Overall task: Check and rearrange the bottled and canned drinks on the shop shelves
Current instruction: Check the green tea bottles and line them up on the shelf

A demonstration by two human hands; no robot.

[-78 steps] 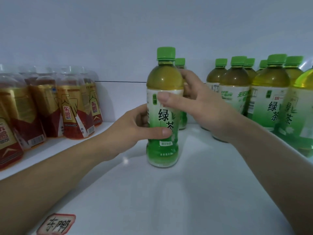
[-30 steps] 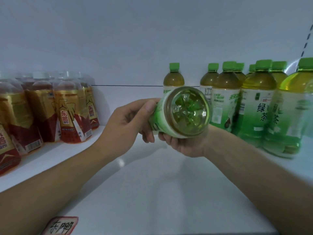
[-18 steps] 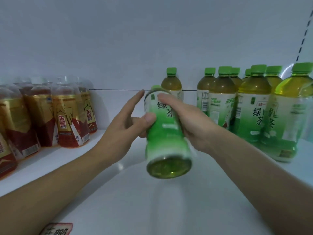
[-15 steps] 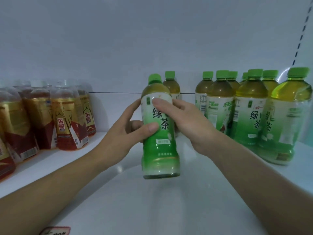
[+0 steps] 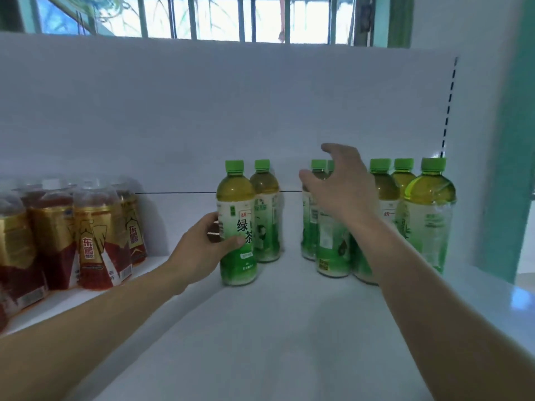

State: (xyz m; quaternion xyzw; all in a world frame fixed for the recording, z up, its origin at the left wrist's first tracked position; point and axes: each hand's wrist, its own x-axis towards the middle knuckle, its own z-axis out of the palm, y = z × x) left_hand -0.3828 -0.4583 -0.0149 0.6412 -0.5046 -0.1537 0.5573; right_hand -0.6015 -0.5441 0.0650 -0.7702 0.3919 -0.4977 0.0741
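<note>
White shelf [image 5: 260, 328] carries the green tea bottle [image 5: 236, 227] upright, touching a second bottle [image 5: 265, 215] behind it. The left hand [image 5: 199, 250] wraps its label. The right hand [image 5: 338, 192] hovers spread and empty before the right-hand cluster [image 5: 428, 212], where a careless sweep could topple bottles. Bare shelf lies in front and between the two groups.

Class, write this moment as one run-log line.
left hand: grips green tea bottle, upright on shelf | right hand: open, in front of bottle group

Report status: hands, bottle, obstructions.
Left hand grips green tea bottle, upright on shelf. Right hand open, hovering before the bottle group. Another bottle right behind it.
</note>
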